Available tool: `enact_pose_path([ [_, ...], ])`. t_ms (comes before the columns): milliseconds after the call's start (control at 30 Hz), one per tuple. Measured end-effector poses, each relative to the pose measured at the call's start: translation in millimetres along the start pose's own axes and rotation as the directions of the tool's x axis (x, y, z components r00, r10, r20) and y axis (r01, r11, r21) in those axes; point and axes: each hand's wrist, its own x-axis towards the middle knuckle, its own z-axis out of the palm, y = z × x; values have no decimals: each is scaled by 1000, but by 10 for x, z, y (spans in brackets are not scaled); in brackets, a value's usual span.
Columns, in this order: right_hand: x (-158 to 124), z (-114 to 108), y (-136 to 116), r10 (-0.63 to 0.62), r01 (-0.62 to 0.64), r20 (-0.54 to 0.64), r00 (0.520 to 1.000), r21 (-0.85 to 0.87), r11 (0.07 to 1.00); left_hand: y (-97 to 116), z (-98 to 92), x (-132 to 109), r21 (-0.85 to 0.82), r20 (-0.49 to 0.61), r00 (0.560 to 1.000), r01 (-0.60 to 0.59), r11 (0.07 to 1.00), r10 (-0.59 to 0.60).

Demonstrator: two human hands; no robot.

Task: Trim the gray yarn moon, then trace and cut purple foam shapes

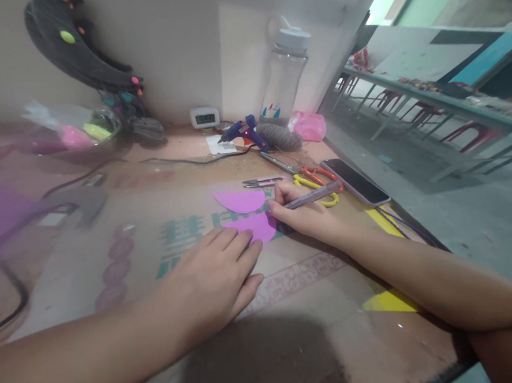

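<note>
Over a cardboard-covered bench (315, 303), the left hand (213, 275) lay flat, fingers apart, pinning a purple cut-out (258, 226) at its 1 o'clock. The right hand (303, 214) gripped a pen (312, 196), its axis 3-to-9, tip at the cut-out's right edge.

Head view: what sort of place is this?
Probably a craft workbench in a shared workshop: glue gun, scissors, and a pink cut-out under the left hand, with a pen in the right hand.
</note>
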Motion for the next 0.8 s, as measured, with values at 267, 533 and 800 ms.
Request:
enact_pose_path([
  [267,35,-4,13,-34,34,-5,999,-30,999,2,4,-3,21,-16,1000,-16,1000,16],
  [533,20,-7,64,-48,48,10,999,33,998,-1,15,-4,35,-35,999,-21,999,22],
  [800,13,2,71,8,-4,-25,1000,142,990,-1,33,-7,15,-37,999,-22,1000,23],
])
